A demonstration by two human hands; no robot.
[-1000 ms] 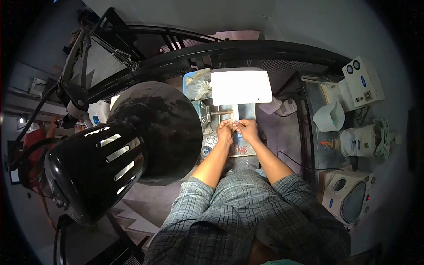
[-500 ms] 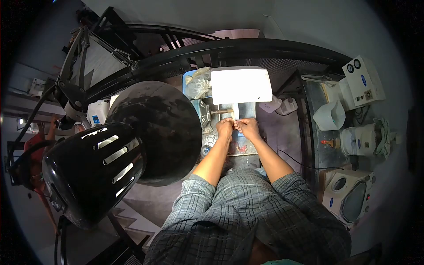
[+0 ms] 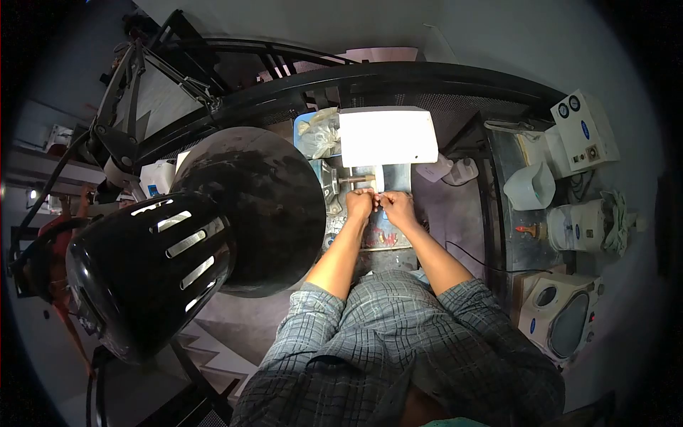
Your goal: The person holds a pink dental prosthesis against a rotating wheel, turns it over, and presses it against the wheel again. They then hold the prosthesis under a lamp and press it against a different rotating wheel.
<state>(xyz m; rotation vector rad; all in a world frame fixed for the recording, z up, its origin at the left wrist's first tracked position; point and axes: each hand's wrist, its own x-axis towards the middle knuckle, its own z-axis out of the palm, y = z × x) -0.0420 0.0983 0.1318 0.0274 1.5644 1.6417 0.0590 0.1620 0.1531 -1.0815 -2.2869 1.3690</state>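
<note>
My left hand (image 3: 360, 205) and my right hand (image 3: 398, 208) meet fingertip to fingertip in front of a white wheel (image 3: 379, 179). Both are pinched closed around something too small to make out. The wheel sits on the shaft (image 3: 358, 180) of a grey motor (image 3: 328, 182), to the left of it. A bright white cover (image 3: 388, 137) hangs over the wheel, just beyond my fingers. Beneath my hands lies a worktop with red marks (image 3: 385, 238).
A large black lamp (image 3: 153, 270) fills the left side. Behind the motor, a blue tray (image 3: 299, 133) holds plastic bags. The right-hand bench carries a white jug (image 3: 531, 186), a brush (image 3: 527, 230) and white machines (image 3: 560, 315). Another person (image 3: 60, 285) is at far left.
My hands have shifted very slightly, and the fingers of both remain together near the wheel. The person at the far left has moved a little.
</note>
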